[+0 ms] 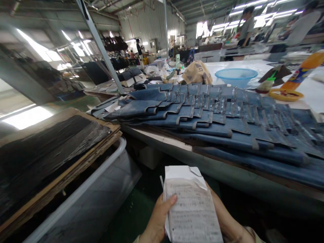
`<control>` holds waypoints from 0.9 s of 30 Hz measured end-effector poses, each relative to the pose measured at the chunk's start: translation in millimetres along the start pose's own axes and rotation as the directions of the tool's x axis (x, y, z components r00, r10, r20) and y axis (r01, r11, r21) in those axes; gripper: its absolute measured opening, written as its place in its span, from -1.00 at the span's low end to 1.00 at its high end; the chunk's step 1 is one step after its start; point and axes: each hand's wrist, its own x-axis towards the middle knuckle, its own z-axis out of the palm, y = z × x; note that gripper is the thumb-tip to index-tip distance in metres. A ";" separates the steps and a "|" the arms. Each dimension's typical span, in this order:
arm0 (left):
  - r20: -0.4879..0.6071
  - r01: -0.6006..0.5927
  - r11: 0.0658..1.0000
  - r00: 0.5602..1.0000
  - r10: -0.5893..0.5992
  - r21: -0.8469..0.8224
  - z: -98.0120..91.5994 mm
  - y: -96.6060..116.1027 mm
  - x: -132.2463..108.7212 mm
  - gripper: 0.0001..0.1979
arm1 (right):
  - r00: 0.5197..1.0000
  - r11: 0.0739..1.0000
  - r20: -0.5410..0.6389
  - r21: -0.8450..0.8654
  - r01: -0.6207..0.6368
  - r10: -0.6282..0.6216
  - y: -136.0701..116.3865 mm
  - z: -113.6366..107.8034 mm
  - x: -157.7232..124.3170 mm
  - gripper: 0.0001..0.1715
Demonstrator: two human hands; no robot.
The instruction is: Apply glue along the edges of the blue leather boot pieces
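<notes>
A worn paper notepad with rows of handwriting is held up at the bottom middle, its top sheet folded or torn so that blank white paper shows above. My left hand grips its left edge, thumb lying across the written page. My right hand reaches behind the pad from the right; its fingers are hidden by the paper. A thin white stick-like thing pokes out at the pad's upper left. Beyond the pad, layered dark blue pieces with grey edging cover the table.
On the left, a board with dark sheeting lies over a large white bin. A blue basin, an orange drink bottle and a yellow dish stand on the table. A metal post rises at its corner. People work farther back.
</notes>
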 end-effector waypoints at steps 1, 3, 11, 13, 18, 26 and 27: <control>-0.013 0.031 0.999 0.999 -0.031 -0.026 0.1 -4.6 -0.6 -0.30 | 1.000 0.999 -0.014 0.047 -0.027 0.028 2.3 -7.1 -5.5 -0.36; -0.035 0.025 0.999 0.999 -0.026 -0.029 -0.3 -5.1 -1.3 -0.37 | 0.995 0.984 -0.028 0.158 -0.088 0.094 4.2 -21.3 -12.5 -0.37; 0.038 0.005 1.000 0.999 -0.004 -0.019 7.2 7.1 9.4 -0.43 | 0.993 0.993 -0.050 -0.037 -0.110 0.108 -1.4 -33.8 -7.4 -0.35; 0.063 0.010 0.996 0.998 -0.004 -0.084 3.5 5.2 12.4 -0.44 | 0.992 0.992 -0.006 0.014 -0.122 0.122 -5.0 -26.8 -8.4 -0.40; -0.050 -0.055 0.997 0.997 0.057 0.047 -18.7 12.8 20.1 -0.52 | 0.976 0.995 0.193 0.005 -0.100 0.098 -32.4 -3.8 -0.4 -0.43; -0.400 -0.377 0.923 0.859 0.318 -0.076 -73.6 99.5 2.7 -0.46 | 0.811 0.955 0.585 -0.256 0.152 0.028 -112.7 73.3 67.5 -0.53; -0.452 -0.394 0.916 0.831 0.324 -0.069 -82.3 109.4 0.6 -0.48 | 0.779 0.952 0.626 -0.264 0.155 0.047 -119.1 87.3 80.7 -0.53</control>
